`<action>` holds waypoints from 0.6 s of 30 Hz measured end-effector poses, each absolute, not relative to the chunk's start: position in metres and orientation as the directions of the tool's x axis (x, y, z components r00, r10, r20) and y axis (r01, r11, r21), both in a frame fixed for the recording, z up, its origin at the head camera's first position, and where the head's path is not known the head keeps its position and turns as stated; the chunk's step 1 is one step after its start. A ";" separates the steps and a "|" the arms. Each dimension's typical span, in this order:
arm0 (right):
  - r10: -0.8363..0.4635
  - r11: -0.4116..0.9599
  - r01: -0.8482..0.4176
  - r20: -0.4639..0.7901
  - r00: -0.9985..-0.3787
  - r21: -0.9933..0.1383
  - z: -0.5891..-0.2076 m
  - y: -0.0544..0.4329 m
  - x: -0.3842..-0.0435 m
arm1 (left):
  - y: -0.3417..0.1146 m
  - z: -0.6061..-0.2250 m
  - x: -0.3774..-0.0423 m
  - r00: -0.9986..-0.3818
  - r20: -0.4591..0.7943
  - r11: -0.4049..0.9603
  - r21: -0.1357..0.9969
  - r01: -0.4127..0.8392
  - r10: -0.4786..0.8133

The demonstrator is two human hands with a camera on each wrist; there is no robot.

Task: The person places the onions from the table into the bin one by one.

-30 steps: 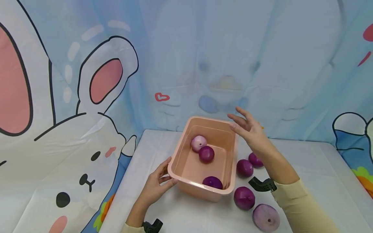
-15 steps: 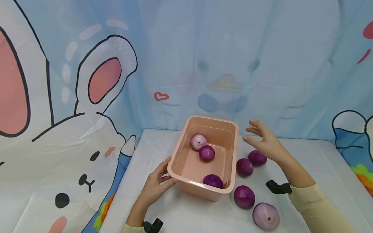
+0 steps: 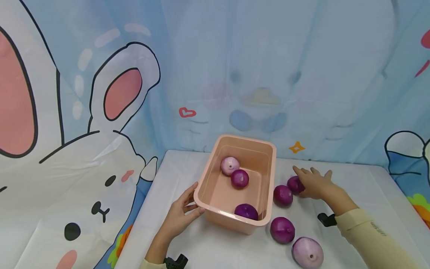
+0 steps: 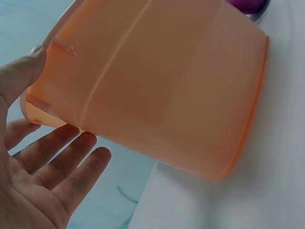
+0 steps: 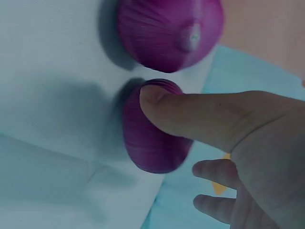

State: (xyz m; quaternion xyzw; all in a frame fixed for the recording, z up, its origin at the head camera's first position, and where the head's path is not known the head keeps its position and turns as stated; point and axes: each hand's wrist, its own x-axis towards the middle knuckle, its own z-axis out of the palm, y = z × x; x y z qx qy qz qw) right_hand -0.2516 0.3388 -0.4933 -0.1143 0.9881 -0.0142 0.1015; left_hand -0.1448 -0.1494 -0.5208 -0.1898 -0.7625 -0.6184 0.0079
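A pink plastic bin (image 3: 215,194) stands on the white table with three onions inside: a pale one (image 3: 230,166) and a purple one (image 3: 240,178) side by side, and another purple one (image 3: 246,212) near the front wall. My left hand (image 3: 179,213) holds the bin's near left corner, thumb at the rim and fingers along the side wall. Right of the bin, my right hand (image 3: 314,183) is over a purple onion (image 5: 155,129), thumb lying on it and other fingers spread. Two of these fingers show apart from the onion in the right wrist view.
Touching or close beside that onion is another purple one (image 3: 283,196). Nearer me lie a purple onion (image 3: 282,230) and a large pale onion (image 3: 307,253). Behind the table's back edge hangs a blue cartoon-print curtain (image 3: 336,93), with a rabbit figure at left.
My right hand has moved from above the bin's far right corner rightward and down to the far onion on the table. The left hand and bin stay put.
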 end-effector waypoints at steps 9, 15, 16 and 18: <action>-0.193 0.981 -0.194 -0.202 -0.960 -0.015 -0.519 0.335 -0.261 | -0.148 -0.520 -0.143 -0.933 0.233 0.159 0.946 0.284 0.275; -0.184 0.983 -0.183 -0.198 -0.963 -0.024 -0.523 0.337 -0.263 | -0.148 -0.519 -0.143 -0.935 0.226 0.172 0.945 0.278 0.272; -0.189 0.982 -0.188 -0.189 -0.964 -0.025 -0.522 0.339 -0.262 | -0.148 -0.519 -0.143 -0.935 0.226 0.174 0.944 0.279 0.272; -0.201 0.979 -0.199 -0.167 -0.965 -0.033 -0.521 0.342 -0.261 | -0.148 -0.519 -0.144 -0.934 0.229 0.175 0.943 0.282 0.273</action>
